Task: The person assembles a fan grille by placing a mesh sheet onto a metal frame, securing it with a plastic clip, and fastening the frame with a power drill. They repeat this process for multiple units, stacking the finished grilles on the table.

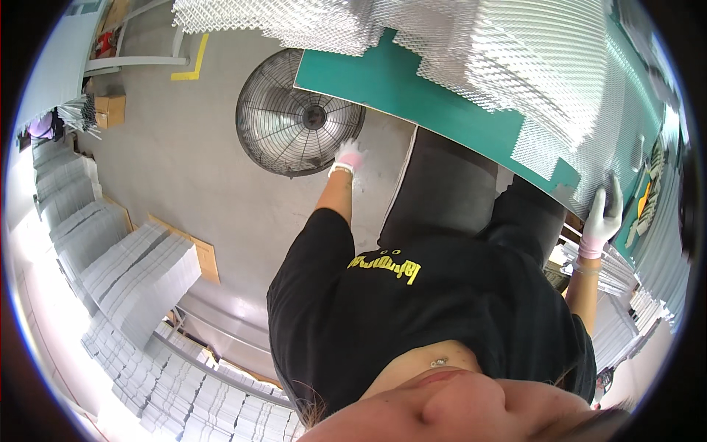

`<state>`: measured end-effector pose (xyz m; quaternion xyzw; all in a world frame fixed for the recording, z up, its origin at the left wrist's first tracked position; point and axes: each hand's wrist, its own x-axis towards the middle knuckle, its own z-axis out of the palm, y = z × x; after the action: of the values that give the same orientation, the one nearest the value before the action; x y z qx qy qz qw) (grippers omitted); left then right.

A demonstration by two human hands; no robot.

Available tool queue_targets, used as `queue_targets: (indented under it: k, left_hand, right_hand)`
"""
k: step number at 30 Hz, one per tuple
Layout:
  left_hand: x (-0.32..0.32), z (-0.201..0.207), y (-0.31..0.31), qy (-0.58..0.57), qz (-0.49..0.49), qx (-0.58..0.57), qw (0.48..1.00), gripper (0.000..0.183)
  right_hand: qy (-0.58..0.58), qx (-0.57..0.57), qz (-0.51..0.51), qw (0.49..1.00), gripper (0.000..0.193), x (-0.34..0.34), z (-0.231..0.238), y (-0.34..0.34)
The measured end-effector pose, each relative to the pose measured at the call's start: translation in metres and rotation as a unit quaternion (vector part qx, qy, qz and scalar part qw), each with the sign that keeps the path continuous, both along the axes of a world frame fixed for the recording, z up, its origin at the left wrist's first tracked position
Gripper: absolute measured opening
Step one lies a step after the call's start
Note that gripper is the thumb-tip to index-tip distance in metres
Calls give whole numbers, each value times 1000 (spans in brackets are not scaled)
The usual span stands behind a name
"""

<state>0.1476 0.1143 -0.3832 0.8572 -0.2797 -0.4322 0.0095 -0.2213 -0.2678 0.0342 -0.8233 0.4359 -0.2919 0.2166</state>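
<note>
My left hand (348,156), in a white and pink glove, hangs over the floor beside the lower right rim of a black floor fan (300,110). Its fingers are stretched out, with nothing visible in them. On the right, my right hand (605,215), gloved in white and pink, is at the near edge of the green table (368,77). Its fingertips reach the edge of the silvery expanded-mesh sheets (541,70); thumb and fingers are apart. The mesh sheets lie overlapping in uneven stacks across the table, and some hang past its far left part.
A black padded surface (445,180) lies below the table edge, left of my legs. Stacks of grey-white sheets (140,276) stand at the left, with a brown board (206,258) against them. A cardboard box (110,110) and yellow floor tape (193,62) are farther off.
</note>
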Motion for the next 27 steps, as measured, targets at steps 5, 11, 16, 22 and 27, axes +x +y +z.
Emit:
queue_targets:
  k: [5, 11, 16, 22, 27]
  left_hand:
    - [-52, 43, 0, 136, 239, -203, 940, 51]
    - [-65, 209, -61, -9, 176, -443, 879, 22]
    - [-58, 349, -104, -124, 24, -627, 768, 13]
    - [-83, 437, -156, -95, -82, -682, 720, 24]
    - [-113, 440, -187, -171, -114, -611, 765, 38]
  right_hand:
    - [-36, 65, 10, 997, 40, 2, 3, -2]
    - [-174, 146, 28, 973, 42, 6, 26, -15]
    - [-337, 199, 54, 919, 44, -11, 29, -26]
    - [-411, 259, 52, 873, 44, -14, 25, -21]
    - [-270, 228, 82, 932, 38, -6, 36, -17]
